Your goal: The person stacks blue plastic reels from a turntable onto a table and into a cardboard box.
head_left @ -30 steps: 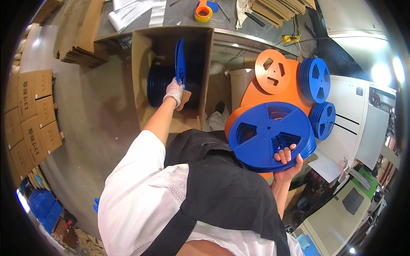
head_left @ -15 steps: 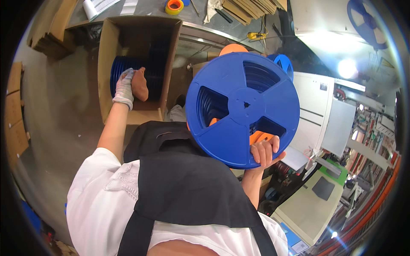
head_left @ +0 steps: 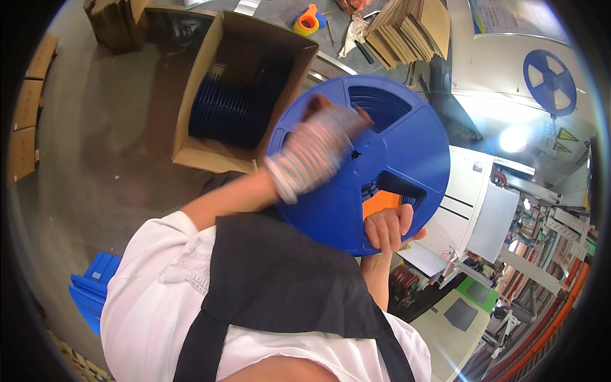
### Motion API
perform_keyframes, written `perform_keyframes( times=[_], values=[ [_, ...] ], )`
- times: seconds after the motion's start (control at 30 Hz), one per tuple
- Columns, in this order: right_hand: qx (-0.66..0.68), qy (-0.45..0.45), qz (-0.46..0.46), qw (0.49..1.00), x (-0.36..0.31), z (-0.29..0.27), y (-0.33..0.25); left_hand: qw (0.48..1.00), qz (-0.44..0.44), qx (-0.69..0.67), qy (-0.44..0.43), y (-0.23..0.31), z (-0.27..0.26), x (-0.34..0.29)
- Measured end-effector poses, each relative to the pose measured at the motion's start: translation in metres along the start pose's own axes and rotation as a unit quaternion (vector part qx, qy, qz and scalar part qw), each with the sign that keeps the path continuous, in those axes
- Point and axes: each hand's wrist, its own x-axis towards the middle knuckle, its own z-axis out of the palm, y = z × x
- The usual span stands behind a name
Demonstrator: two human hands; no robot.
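A large blue plastic reel (head_left: 334, 219) faces me in front of my chest, with more blue reels stacked behind it. My right hand (head_left: 388, 229), bare, has its fingers curled over the lower rim by a cut-out. Something orange (head_left: 380, 204) shows through that opening. In a striped knit glove, my left hand (head_left: 318, 146) lies across the reel's left side near the hub; motion smears its fingers. To the left stands an open cardboard box (head_left: 183, 134) with a row of dark blue reels (head_left: 223, 114) inside.
A grey worktable (head_left: 417, 19) runs along the far side. On it are an orange and yellow tape roll (head_left: 306, 24) and stacked flat cardboard (head_left: 407, 38). Blue plastic crates (head_left: 95, 280) sit at lower left. White machinery (head_left: 468, 184) stands at the right.
My left hand has moved out of the cardboard box and right, over the front of the blue reel. The right hand keeps its grip on the rim. My view has shifted.
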Motion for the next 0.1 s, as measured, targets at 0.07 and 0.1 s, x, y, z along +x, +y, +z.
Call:
perform_keyframes(
  times=[0.07, 0.1],
  values=[
    [-0.02, 0.009, 0.029, 0.999, 0.004, 0.002, 0.005, 0.985, 0.106, 0.117, -0.071, 0.016, 0.025, -0.017],
    [-0.022, 0.008, 0.029, 0.999, 0.005, 0.005, 0.007, 0.989, 0.117, -0.006, -0.088, 0.027, 0.023, -0.013]
  ],
)
